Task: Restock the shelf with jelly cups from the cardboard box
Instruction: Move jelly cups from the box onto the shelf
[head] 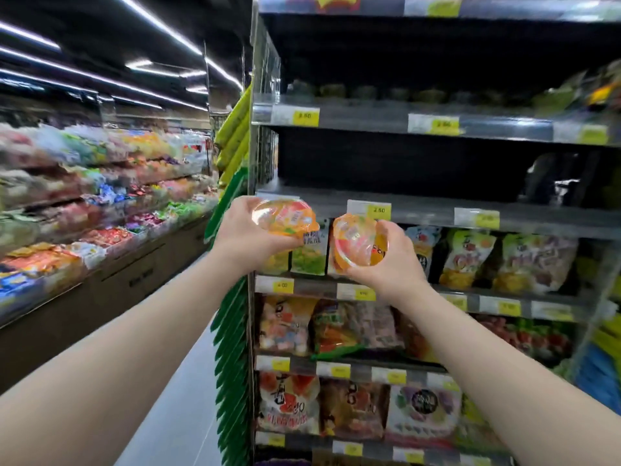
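Note:
My left hand (247,232) grips an orange jelly cup (285,218) with a clear lid, raised to the front edge of a dark grey shelf (437,213). My right hand (395,260) grips a second orange jelly cup (358,243), tilted on its side just right of the first. Both cups hang in front of the shelf edge, near a yellow price tag (378,210). The left part of that shelf level looks dark with no goods showing. The cardboard box is out of view.
The level above (369,116) carries a dim row of cups at the back. Below hang bagged snacks (470,260) on several lower levels. Green hanging strips (232,331) run down the shelf end. An aisle (174,415) and a candy display (100,196) lie left.

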A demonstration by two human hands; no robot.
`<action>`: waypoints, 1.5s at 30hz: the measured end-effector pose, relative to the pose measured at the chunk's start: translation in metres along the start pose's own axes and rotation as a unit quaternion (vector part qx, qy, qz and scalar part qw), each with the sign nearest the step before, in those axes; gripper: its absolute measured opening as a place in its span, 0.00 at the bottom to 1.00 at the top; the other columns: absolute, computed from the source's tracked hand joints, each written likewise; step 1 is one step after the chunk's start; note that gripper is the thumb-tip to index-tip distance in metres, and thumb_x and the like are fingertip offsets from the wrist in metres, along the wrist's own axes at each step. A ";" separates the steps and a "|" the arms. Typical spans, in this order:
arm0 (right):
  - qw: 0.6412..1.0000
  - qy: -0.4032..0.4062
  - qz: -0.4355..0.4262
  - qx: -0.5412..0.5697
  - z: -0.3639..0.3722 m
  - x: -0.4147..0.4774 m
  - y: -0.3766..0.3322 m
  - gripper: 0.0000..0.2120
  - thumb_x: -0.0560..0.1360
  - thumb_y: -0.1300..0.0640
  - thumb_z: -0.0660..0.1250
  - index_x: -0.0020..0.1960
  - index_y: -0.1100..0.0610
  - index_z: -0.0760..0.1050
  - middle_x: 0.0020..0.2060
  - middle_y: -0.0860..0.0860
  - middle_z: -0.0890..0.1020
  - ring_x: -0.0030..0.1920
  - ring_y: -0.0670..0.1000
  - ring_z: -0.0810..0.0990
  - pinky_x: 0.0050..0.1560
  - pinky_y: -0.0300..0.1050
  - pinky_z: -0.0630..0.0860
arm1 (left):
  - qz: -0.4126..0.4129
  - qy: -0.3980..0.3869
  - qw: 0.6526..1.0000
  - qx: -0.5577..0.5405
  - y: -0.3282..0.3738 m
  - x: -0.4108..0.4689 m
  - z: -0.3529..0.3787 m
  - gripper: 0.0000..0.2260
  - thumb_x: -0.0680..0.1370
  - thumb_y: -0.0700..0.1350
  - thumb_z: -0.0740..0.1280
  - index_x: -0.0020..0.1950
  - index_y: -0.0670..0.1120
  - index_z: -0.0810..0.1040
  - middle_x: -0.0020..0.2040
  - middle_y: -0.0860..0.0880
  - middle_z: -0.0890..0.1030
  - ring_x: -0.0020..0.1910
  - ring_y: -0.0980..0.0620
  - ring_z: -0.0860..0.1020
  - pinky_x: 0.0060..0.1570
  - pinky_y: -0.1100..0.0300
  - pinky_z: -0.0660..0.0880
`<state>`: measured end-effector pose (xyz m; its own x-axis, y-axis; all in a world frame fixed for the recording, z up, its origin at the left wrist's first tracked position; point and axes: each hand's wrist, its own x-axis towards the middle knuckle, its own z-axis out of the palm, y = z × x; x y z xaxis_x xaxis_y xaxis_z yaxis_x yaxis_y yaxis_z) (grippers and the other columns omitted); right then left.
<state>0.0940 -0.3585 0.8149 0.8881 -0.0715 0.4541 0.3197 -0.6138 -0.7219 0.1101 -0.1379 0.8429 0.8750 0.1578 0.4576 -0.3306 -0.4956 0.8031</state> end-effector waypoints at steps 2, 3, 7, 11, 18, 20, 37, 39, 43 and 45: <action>1.000 0.013 -0.020 0.013 -0.007 0.015 -0.011 0.44 0.65 0.53 0.79 0.73 0.50 0.58 0.63 0.49 0.66 0.58 0.45 0.66 0.55 0.40 0.65 | 0.007 0.026 1.000 -0.012 0.013 0.009 -0.008 0.43 0.62 0.50 0.81 0.72 0.46 0.64 0.68 0.49 0.70 0.66 0.49 0.70 0.64 0.57 0.67; 0.999 0.018 -0.026 0.023 -0.008 0.023 -0.015 0.45 0.65 0.53 0.78 0.74 0.51 0.57 0.64 0.49 0.67 0.58 0.45 0.66 0.55 0.40 0.65 | 0.007 0.032 0.999 -0.019 0.017 0.014 -0.011 0.44 0.62 0.50 0.81 0.72 0.46 0.64 0.68 0.49 0.71 0.66 0.49 0.70 0.64 0.57 0.67; 0.994 0.030 -0.041 0.096 -0.006 0.055 -0.032 0.46 0.65 0.53 0.78 0.76 0.53 0.56 0.63 0.48 0.70 0.56 0.45 0.69 0.54 0.39 0.68 | 0.004 0.042 0.998 -0.045 0.022 0.041 -0.018 0.45 0.61 0.50 0.81 0.73 0.46 0.64 0.69 0.48 0.71 0.66 0.48 0.71 0.67 0.49 0.69; 0.988 0.077 -0.096 0.094 -0.001 0.089 -0.043 0.44 0.64 0.50 0.79 0.73 0.52 0.60 0.57 0.42 0.71 0.57 0.43 0.71 0.54 0.35 0.68 | 0.022 0.048 0.994 -0.098 0.018 0.080 -0.020 0.50 0.58 0.50 0.83 0.75 0.46 0.62 0.68 0.47 0.72 0.63 0.47 0.74 0.65 0.48 0.71; 0.965 0.156 -0.177 0.111 -0.011 0.162 -0.088 0.44 0.65 0.49 0.79 0.73 0.54 0.60 0.52 0.37 0.69 0.49 0.34 0.72 0.43 0.19 0.67 | 0.103 0.121 0.975 -0.158 0.050 0.161 -0.028 0.45 0.62 0.49 0.81 0.74 0.49 0.61 0.64 0.49 0.72 0.60 0.50 0.74 0.61 0.56 0.72; 0.962 0.166 -0.191 0.105 -0.011 0.182 -0.097 0.40 0.66 0.50 0.79 0.70 0.53 0.62 0.51 0.37 0.70 0.47 0.33 0.72 0.41 0.20 0.68 | 0.124 0.123 0.969 -0.172 0.057 0.179 -0.027 0.44 0.63 0.50 0.81 0.73 0.52 0.62 0.63 0.50 0.72 0.59 0.51 0.74 0.54 0.61 0.73; 0.989 0.020 -0.122 -0.083 -0.003 0.346 -0.146 0.30 0.67 0.39 0.74 0.59 0.55 0.69 0.50 0.50 0.75 0.50 0.50 0.75 0.48 0.45 0.76 | 0.166 0.191 0.953 -0.167 0.082 0.281 -0.024 0.37 0.64 0.51 0.80 0.64 0.52 0.62 0.58 0.49 0.73 0.52 0.54 0.75 0.41 0.67 0.70; 0.987 0.015 -0.116 -0.112 0.002 0.356 -0.145 0.32 0.67 0.37 0.73 0.61 0.56 0.69 0.52 0.52 0.76 0.52 0.52 0.75 0.51 0.48 0.76 | 0.175 0.185 0.955 -0.154 0.082 0.283 -0.023 0.37 0.64 0.50 0.80 0.64 0.51 0.62 0.56 0.50 0.73 0.50 0.57 0.75 0.40 0.68 0.70; 0.965 -0.009 -0.122 -0.231 0.005 0.370 -0.143 0.33 0.73 0.36 0.66 0.68 0.57 0.67 0.61 0.55 0.75 0.59 0.56 0.75 0.55 0.49 0.75 | 0.185 0.178 0.956 -0.142 0.081 0.286 -0.017 0.36 0.64 0.48 0.80 0.63 0.52 0.62 0.55 0.50 0.75 0.49 0.58 0.76 0.40 0.67 0.70; 0.950 -0.010 -0.133 -0.282 0.007 0.376 -0.144 0.33 0.75 0.36 0.63 0.70 0.57 0.66 0.64 0.55 0.75 0.62 0.56 0.74 0.57 0.50 0.74 | 0.185 0.174 0.956 -0.146 0.081 0.288 -0.016 0.36 0.63 0.50 0.80 0.63 0.53 0.62 0.57 0.49 0.75 0.51 0.54 0.76 0.43 0.65 0.73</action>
<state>0.3837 -0.2910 1.0859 0.8089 0.1562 0.5668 0.3102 -0.9323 -0.1859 0.3301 -0.1191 1.0454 0.5260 0.3175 0.7890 -0.7235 -0.3206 0.6113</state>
